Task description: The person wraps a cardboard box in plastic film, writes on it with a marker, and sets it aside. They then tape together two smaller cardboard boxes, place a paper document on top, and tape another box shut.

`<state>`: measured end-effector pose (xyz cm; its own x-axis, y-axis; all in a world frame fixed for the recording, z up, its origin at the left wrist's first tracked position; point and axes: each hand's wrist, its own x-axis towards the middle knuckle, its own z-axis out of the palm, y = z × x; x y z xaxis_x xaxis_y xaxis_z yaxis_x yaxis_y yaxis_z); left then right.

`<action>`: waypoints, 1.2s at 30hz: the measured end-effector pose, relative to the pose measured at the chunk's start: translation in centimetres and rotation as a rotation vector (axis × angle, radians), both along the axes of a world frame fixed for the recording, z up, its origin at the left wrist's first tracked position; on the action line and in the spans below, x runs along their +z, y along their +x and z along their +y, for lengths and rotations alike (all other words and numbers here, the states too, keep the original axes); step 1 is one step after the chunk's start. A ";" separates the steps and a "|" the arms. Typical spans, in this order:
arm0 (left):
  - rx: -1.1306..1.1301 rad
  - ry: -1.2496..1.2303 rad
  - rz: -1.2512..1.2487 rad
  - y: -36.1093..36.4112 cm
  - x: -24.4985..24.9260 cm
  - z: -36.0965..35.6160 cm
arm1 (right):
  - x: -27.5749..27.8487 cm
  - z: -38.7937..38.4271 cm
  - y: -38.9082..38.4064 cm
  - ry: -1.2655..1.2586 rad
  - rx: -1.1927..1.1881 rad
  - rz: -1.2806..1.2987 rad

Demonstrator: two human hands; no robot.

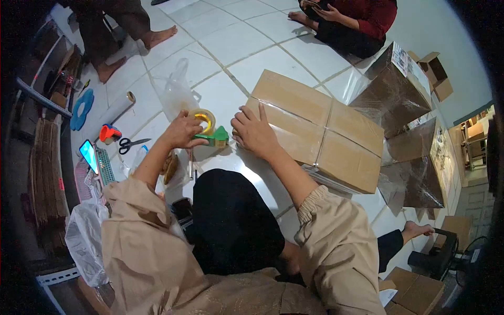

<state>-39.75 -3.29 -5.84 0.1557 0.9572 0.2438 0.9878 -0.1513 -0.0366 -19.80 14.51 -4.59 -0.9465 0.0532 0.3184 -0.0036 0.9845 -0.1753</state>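
My left hand [184, 131] is closed on a green tape dispenser [219, 137] that carries a roll of tape [203, 122], low over the tiled floor. The fingers of my right hand [252, 128] are spread, and they rest at the left edge of a brown cardboard box [336, 134]. Clear tape crosses the top of that box in two directions. A crumpled clear plastic bag [178, 92] lies just beyond my left hand.
Black scissors [131, 145], an orange tape dispenser [108, 133], a plastic film roll [116, 107] and a lit phone [88, 155] lie at left. Wrapped boxes [396, 89] stand at right. One person [346, 23] sits at the top; another person's legs [123, 26] are at upper left.
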 end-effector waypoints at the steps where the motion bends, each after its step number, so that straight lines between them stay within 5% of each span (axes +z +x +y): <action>1: -0.016 -0.009 0.006 -0.2 -0.1 0.3 | -0.1 -0.2 0.2 0.004 -0.005 -0.010; 6: 0.010 -0.152 -0.022 -0.5 -0.6 -1.1 | 0.6 -1.0 1.9 -0.018 0.071 -0.055; 14: 0.239 -0.014 0.009 4.9 0.1 0.5 | 1.0 -1.8 2.7 -0.036 0.082 -0.046; 20: 0.777 -0.161 -0.062 10.2 0.4 2.7 | -0.7 -1.0 2.4 -0.002 0.005 0.032; 25: 0.873 -0.108 -0.035 11.8 1.2 3.8 | -1.0 -1.0 2.2 0.014 -0.040 0.027; 36: 1.199 -0.067 -0.098 5.3 -0.6 5.2 | -0.5 -2.4 4.7 0.036 0.034 -0.026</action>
<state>-34.44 1.92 -6.41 -0.8577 0.4921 0.1490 0.5000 0.8658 0.0190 -15.13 12.15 -5.14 -0.9555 0.0098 0.2947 -0.0331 0.9896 -0.1403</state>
